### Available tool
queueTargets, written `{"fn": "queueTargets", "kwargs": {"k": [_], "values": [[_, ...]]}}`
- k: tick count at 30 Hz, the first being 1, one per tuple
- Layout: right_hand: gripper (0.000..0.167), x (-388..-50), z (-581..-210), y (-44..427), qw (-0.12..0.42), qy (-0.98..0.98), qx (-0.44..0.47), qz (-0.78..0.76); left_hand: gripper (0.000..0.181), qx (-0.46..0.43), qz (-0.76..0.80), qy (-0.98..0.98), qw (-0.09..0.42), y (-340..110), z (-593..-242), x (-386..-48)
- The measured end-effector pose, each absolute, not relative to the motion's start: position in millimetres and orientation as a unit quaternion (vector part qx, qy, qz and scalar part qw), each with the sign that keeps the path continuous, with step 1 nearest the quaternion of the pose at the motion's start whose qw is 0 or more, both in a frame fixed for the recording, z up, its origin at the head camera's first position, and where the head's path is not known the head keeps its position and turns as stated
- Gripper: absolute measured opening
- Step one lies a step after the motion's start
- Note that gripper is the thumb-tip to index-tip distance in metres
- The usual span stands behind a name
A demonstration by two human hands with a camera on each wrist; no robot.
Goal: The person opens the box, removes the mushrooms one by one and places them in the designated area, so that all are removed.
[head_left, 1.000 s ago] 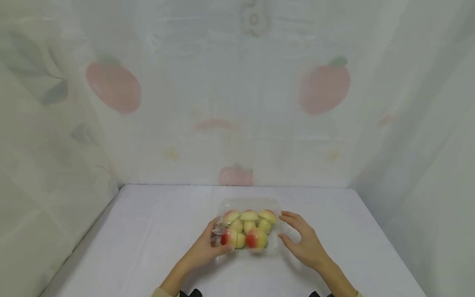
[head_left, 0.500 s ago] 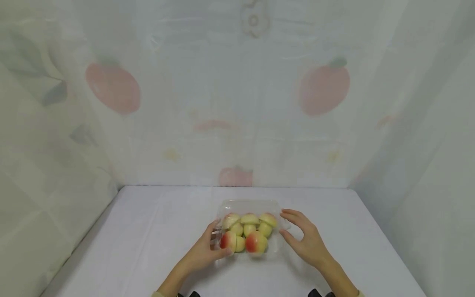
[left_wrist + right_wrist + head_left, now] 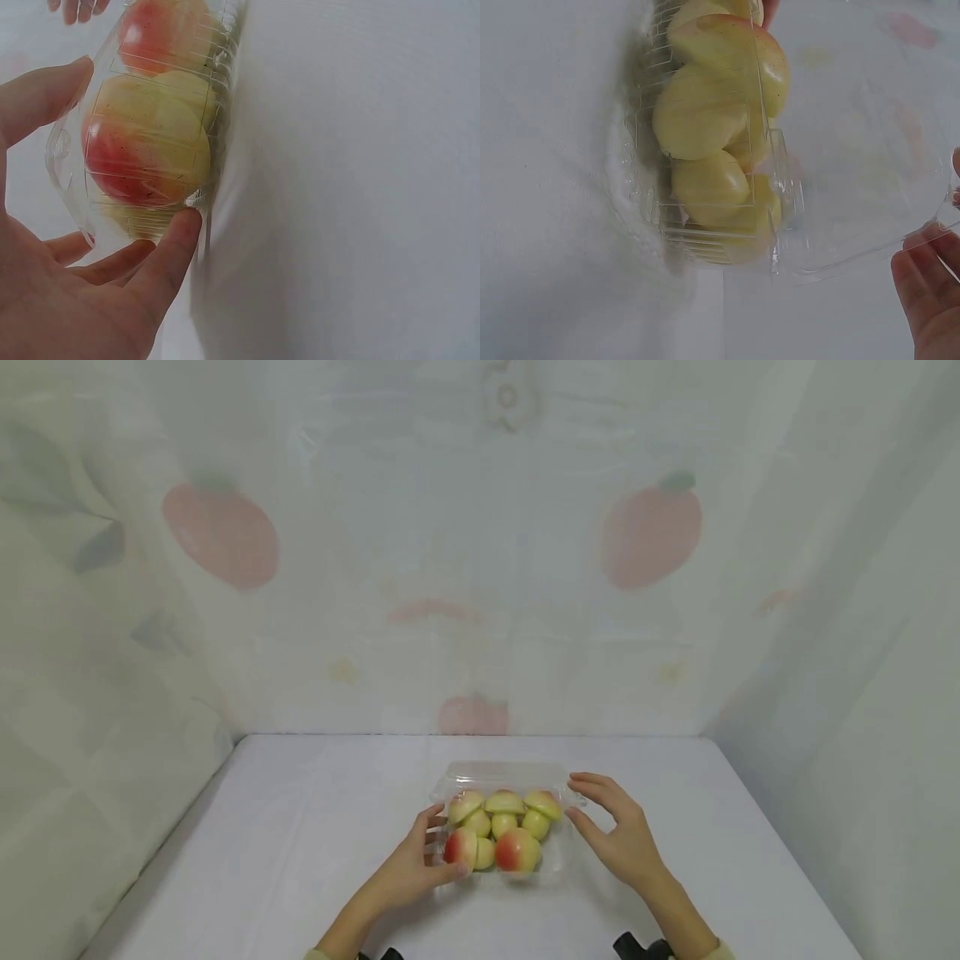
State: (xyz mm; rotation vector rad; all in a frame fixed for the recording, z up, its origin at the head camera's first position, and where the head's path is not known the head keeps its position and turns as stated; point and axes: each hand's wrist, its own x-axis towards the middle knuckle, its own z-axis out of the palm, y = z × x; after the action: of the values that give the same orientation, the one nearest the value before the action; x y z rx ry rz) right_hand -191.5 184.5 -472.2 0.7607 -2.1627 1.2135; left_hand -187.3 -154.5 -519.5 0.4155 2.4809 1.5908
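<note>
A clear plastic clamshell box (image 3: 557, 860) stands on the white table in the head view. Inside lie several yellow mushroom-shaped pieces (image 3: 517, 850) with red-tinged caps. My left hand (image 3: 408, 870) grips the box's left side; in the left wrist view its fingers (image 3: 169, 247) curl round the ribbed wall. On the far right, my right hand (image 3: 626, 843) pinches the corner of the clear lid (image 3: 855, 150), which stands raised from the base in the right wrist view. Part of that hand is cut off at the right wrist view's edge.
White cloth covers the table (image 3: 315, 827), with its far edge against a back curtain (image 3: 540, 543) printed with faded red fruit. Side curtains (image 3: 97, 735) hang at left and right. A black wrist device (image 3: 637, 947) shows at the right forearm.
My right hand has moved up and slightly away, and the lid's edge has lifted with it. My left hand keeps its hold on the box, almost unmoved.
</note>
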Motion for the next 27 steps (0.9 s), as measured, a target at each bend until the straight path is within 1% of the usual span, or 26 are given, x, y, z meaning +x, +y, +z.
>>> {"fn": "queueTargets", "kwargs": {"k": [5, 13, 18, 24, 27], "values": [[0.042, -191.9, -470.3, 181.0, 0.272, -0.795, 0.280, 0.463, 0.099, 0.136, 0.533, 0.832, 0.076, -155.8, -520.3, -186.6], [0.046, -196.3, -470.8, 178.3, 0.299, -0.773, 0.287, 0.481, 0.098, 0.140, 0.538, 0.828, 0.076, -157.0, -519.1, -185.2], [0.044, -200.4, -469.2, 178.4, 0.293, -0.756, 0.293, 0.506, 0.098, 0.142, 0.541, 0.825, 0.076, -156.1, -518.4, -184.9], [0.039, -205.8, -466.0, 181.2, 0.271, -0.739, 0.295, 0.541, 0.097, 0.139, 0.544, 0.824, 0.078, -155.3, -519.6, -185.8], [0.036, -208.8, -464.5, 181.2, 0.276, -0.730, 0.299, 0.549, 0.098, 0.139, 0.547, 0.822, 0.079, -154.9, -520.3, -186.0]]}}
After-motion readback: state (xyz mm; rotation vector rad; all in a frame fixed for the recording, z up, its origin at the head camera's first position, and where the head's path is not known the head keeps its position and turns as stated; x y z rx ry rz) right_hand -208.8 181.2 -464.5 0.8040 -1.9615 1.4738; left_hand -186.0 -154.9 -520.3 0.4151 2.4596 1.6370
